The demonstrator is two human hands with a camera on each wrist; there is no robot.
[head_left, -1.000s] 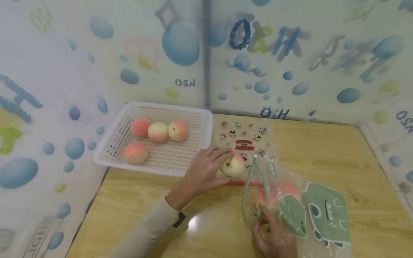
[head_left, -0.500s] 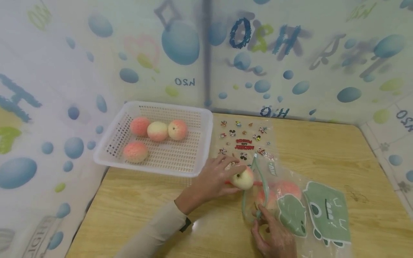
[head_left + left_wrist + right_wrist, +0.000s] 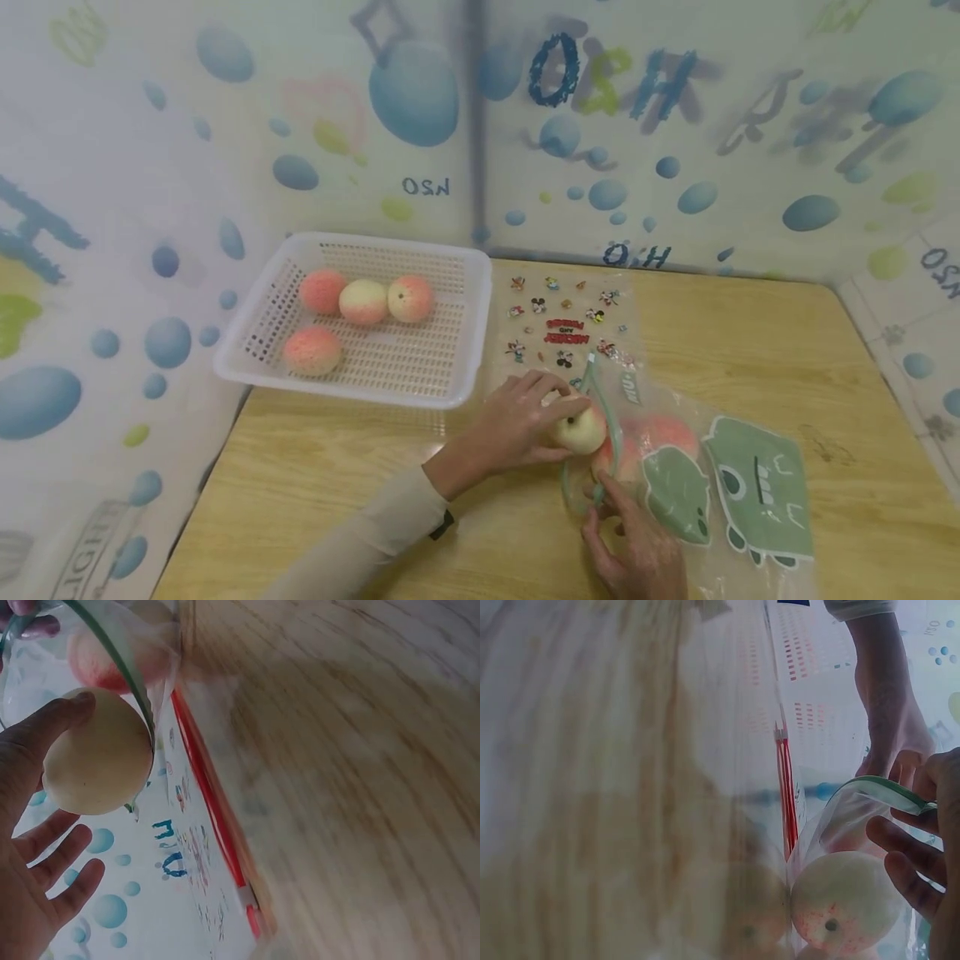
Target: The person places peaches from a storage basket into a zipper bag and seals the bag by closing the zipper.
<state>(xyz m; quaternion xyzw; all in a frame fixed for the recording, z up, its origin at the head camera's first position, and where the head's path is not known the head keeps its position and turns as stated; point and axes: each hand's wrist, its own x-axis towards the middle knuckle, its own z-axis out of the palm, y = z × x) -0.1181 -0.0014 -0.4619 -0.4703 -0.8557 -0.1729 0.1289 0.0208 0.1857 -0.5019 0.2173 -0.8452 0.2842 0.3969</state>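
Left hand (image 3: 517, 429) grips 1 peach (image 3: 585, 432) at the green rim (image 3: 616, 433) of a clear bag (image 3: 678, 496), which the right hand (image 3: 637, 537) pinches, with 2 peaches (image 3: 669, 435) showing inside and 4 peaches (image 3: 363, 302) left in the basket (image 3: 480, 325).

Behind the wooden table (image 3: 742, 342) rises a pale backdrop (image 3: 510, 179) printed with blue bubbles (image 3: 414, 93), and near the table's back edge lies a cartoon-printed clear bag (image 3: 566, 312).

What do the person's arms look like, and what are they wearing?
The left sleeve is long, plain and cream-coloured. A small dark piece shows by its end. The left grip and right grip are bare. No right sleeve shows.
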